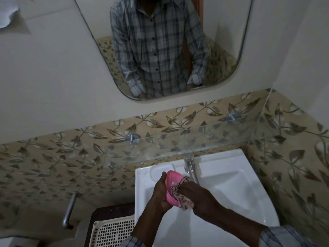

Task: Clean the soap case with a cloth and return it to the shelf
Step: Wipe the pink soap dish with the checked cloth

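Over the white sink point(231, 177) my left hand point(160, 195) grips a pink soap case point(171, 180), held tilted with its hollow side facing right. My right hand point(197, 198) holds a patterned pink cloth point(181, 195) bunched against the inside of the case. A glass shelf point(204, 138) runs along the leaf-patterned tiled wall above the sink, held by two round metal brackets, and carries nothing that I can see.
A chrome tap point(190, 166) rises at the back of the sink, just right of the case. A white perforated basket point(112, 232) sits low at the left. A metal handle point(69, 209) projects from the left wall. A mirror point(160, 47) hangs above.
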The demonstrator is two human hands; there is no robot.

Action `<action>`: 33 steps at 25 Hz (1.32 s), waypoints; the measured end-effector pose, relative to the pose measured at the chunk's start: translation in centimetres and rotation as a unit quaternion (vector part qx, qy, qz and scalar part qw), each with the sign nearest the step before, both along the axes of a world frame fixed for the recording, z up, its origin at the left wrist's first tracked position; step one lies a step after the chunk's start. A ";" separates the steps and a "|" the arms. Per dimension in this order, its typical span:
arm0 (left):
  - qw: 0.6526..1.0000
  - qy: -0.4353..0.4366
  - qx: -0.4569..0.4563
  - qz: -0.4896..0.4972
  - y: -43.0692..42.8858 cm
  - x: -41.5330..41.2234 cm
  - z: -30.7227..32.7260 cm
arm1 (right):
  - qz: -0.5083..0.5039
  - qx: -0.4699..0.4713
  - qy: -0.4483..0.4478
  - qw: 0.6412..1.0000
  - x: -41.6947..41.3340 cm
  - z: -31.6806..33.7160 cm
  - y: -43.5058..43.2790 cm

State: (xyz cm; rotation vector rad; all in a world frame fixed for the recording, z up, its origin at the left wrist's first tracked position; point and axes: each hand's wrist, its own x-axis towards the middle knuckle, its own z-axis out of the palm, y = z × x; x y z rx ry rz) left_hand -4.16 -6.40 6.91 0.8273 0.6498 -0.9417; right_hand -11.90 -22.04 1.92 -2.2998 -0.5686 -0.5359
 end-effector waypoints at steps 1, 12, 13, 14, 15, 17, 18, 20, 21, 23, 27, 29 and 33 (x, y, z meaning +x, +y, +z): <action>0.999 -0.002 0.024 0.021 -0.5 0.1 -0.3 | -0.018 0.025 0.040 0.999 -0.6 -0.2 0.7; 0.893 -0.388 0.213 0.080 -1.6 -3.2 -3.7 | -0.167 0.578 0.476 0.642 5.3 8.4 3.0; 0.893 -0.370 0.241 0.085 -1.6 -2.5 -3.7 | -0.146 0.555 0.486 0.659 4.9 8.4 3.4; 0.898 -0.343 0.262 0.089 -1.8 -1.9 -3.7 | -0.131 0.528 0.495 0.677 4.4 8.1 3.7; 0.903 -0.316 0.279 0.082 -2.1 -1.2 -3.3 | -0.128 0.518 0.494 0.686 3.9 7.7 3.8; 0.909 -0.291 0.296 0.041 -1.8 -0.8 -2.4 | -0.154 0.521 0.473 0.694 3.6 7.2 3.0; 0.911 -0.281 0.301 0.039 -1.1 -0.3 -2.2 | -0.151 0.499 0.457 0.720 3.5 7.1 2.4; 0.938 -0.213 0.267 0.056 1.2 0.0 -2.0 | -0.098 0.372 0.402 0.831 3.2 7.1 1.4; 0.969 -0.125 0.209 0.038 1.9 0.1 -1.6 | -0.056 0.298 0.370 0.878 2.7 7.1 1.2; 0.995 0.000 0.096 -0.031 2.7 0.5 -0.8 | 0.015 0.143 0.309 0.940 1.7 6.3 1.1; 0.996 0.017 0.070 0.045 0.3 0.0 -0.7 | 0.022 0.032 0.376 0.926 0.2 4.3 2.0; 0.978 -0.087 0.167 0.088 -0.9 -0.8 -1.5 | -0.051 0.144 0.425 0.892 0.1 5.3 3.4; 0.940 -0.259 0.213 0.068 -2.3 -3.7 -2.2 | -0.179 0.336 0.439 0.814 2.1 6.8 3.4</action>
